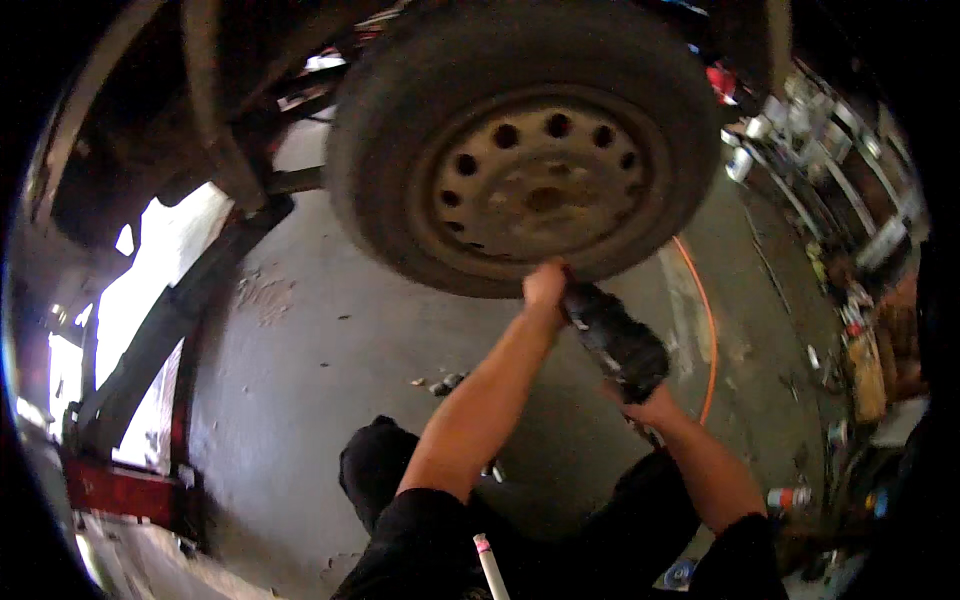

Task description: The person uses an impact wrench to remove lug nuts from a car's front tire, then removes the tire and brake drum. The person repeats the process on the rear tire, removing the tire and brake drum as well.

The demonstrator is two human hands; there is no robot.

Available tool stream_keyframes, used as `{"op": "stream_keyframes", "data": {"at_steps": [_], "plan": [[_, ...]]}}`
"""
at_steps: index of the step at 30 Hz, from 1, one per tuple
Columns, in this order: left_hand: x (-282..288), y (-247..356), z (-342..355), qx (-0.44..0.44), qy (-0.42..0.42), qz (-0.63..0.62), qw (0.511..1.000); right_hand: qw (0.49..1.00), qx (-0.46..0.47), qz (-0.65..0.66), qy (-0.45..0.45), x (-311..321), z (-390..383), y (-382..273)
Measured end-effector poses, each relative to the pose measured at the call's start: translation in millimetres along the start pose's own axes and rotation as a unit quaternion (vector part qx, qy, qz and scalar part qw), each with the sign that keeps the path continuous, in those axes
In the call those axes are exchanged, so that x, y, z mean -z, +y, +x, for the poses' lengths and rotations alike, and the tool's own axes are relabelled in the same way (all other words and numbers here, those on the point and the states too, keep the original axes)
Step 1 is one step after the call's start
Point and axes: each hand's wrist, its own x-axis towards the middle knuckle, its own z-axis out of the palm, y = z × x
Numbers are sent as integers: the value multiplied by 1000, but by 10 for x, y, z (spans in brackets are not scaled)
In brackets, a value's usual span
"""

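Observation:
A raised wheel (390,170) with a dark tire and a dusty steel rim pierced by round holes fills the upper middle. Just below the rim I hold a black power tool (620,345), likely an impact wrench, angled up toward the wheel. My left hand (545,288) is closed on its front end, close to the tire's lower edge. My right hand (640,405) grips the rear handle, partly hidden by the tool's body. A thin white stick (490,565), resembling a cigarette, shows at the bottom, near the camera.
A dark lift arm (170,300) runs down the left to a red base (120,490). An orange hose (708,330) crosses the concrete floor (280,380). Cluttered cans, metal parts and cardboard (868,375) line the right side. Small dark objects (450,385) lie below the wheel.

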Motion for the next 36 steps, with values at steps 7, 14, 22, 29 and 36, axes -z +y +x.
{"op": "stream_keyframes", "data": {"at_steps": [7, 14, 22, 29, 36], "plan": [[-9, 54, 138, 14, 43, -142, 989, 996, 77, 47, 16, 0, 200, -41], [-27, 131, 41, 17, -113, -277, 954, 988, 136, -62, 48, -212, 410, 174], [14, 247, 54, 4, -150, -183, 972, 981, 145, -67, 109, -368, 748, 35], [172, 116, 132, 24, -258, -268, 928, 989, 57, 96, 93, -406, 841, 98], [86, 253, 194, -11, -191, -154, 969, 987, 97, -80, 98, -459, 961, 300]]}}
